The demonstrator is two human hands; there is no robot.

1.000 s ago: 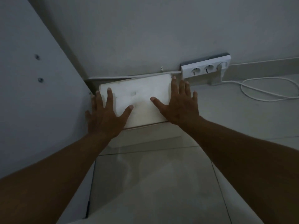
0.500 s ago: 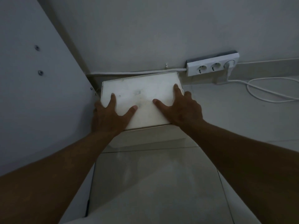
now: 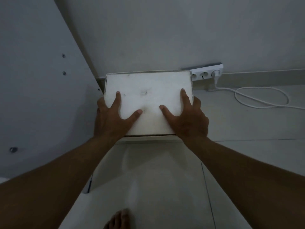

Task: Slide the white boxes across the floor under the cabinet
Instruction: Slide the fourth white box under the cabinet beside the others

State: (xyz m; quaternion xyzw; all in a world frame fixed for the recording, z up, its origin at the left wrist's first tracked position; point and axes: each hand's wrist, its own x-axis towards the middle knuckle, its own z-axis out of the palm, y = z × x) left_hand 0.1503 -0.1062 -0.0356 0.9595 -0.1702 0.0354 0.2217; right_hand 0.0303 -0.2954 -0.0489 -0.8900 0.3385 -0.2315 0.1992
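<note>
- White box [image 3: 148, 96]: near corners covered by left hand [image 3: 112, 119] and right hand [image 3: 188, 121], whose outer fingers vanish down its sides.
- Power strip [image 3: 206, 74]: left end tucked behind the box.
- Cable [image 3: 235, 96] runs off the right edge.
- Foot [image 3: 118, 220], cut off at the bottom.

The scene is viewed from one wide-angle camera worn on the head, pointed forward and down at the floor [image 3: 156, 179]. The box [image 3: 148, 96] is framed close at twelve o'clock, with the wall [image 3: 165, 38] behind it.

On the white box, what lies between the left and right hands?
In the head view, only the bare, faintly smudged top of the white box; the left hand and right hand hold its sides, thumbs apart.
</note>
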